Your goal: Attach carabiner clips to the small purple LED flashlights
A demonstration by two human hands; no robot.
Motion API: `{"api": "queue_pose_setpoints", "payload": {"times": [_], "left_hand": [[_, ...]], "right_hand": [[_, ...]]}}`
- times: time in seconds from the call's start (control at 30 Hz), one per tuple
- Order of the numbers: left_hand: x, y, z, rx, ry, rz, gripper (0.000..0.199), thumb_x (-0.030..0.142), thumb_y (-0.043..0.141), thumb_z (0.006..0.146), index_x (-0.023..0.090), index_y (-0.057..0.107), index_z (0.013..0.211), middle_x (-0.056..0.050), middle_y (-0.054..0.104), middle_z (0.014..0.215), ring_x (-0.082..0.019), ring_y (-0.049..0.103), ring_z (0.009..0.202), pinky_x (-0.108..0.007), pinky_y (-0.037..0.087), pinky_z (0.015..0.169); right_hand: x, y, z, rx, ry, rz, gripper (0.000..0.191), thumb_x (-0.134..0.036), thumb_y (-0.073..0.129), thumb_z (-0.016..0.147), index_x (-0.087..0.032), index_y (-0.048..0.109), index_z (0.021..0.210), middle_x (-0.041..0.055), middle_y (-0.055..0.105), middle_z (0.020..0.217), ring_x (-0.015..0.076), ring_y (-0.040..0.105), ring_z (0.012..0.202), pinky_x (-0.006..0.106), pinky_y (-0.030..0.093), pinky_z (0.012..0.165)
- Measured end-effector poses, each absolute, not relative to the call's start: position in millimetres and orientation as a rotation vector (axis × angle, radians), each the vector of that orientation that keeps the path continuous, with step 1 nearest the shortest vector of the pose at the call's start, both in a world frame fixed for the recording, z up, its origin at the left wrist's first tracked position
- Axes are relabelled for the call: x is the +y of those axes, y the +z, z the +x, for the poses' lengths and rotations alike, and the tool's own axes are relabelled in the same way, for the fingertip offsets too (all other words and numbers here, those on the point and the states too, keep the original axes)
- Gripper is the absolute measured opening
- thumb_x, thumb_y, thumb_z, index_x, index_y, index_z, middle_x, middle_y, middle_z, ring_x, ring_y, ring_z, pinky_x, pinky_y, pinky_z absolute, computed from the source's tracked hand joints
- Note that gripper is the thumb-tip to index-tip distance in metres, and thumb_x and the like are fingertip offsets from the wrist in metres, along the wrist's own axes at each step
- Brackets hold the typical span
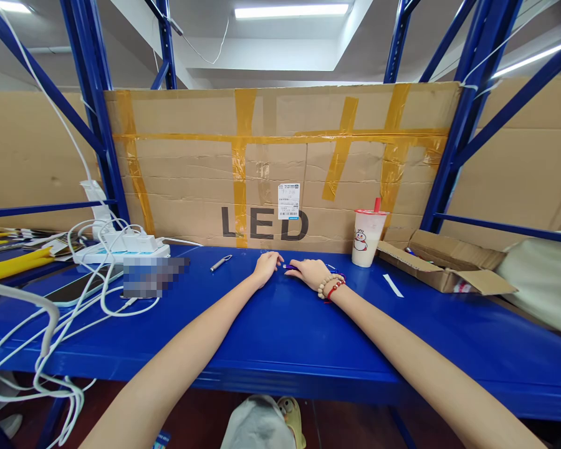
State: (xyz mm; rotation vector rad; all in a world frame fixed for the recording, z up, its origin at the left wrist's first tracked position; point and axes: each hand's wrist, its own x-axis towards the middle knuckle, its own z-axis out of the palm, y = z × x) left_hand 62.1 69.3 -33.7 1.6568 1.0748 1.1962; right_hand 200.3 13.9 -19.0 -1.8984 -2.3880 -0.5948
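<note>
My left hand (265, 269) rests on the blue shelf top (262, 330), its fingers loosely bent and apart, with nothing visible in them. Just right of it, my right hand (310, 273) lies palm down with its fingers curled over a blue pen (288, 267). One end of the pen sticks out beside the thumb, and the palm hides its middle. More thin blue pieces (338, 274) show behind the right wrist, which wears a beaded bracelet (325, 287) and a red string. Left of my left hand is a short silver pen-like piece (221, 262) with a clip.
A lidded drink cup (368, 243) with a red straw stands at right, near a paper strip (393, 285) and an open cardboard box (442, 268). White cables (105, 299), a power strip (144, 248) and a phone (77, 288) lie left. A taped cardboard sheet (191, 181) closes off the back.
</note>
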Motion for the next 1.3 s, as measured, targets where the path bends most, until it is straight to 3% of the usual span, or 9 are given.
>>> {"api": "queue_pose_setpoints", "payload": {"times": [1.3], "left_hand": [[68.1,-32.8,63.0,1.086,1.183,1.653,0.023,0.018,0.037,0.073,0.013,0.055,0.06,-0.002,0.051,0.061,-0.008,0.043,0.051,-0.02,0.037,0.054]], "right_hand": [[13.1,-18.3,200.4,-2.387,-0.582,-1.888,0.048,-0.055,0.028,0.087,-0.025,0.052,0.115,0.0072,0.065,0.097,0.0228,0.061,0.09,0.028,0.042,0.067]]}}
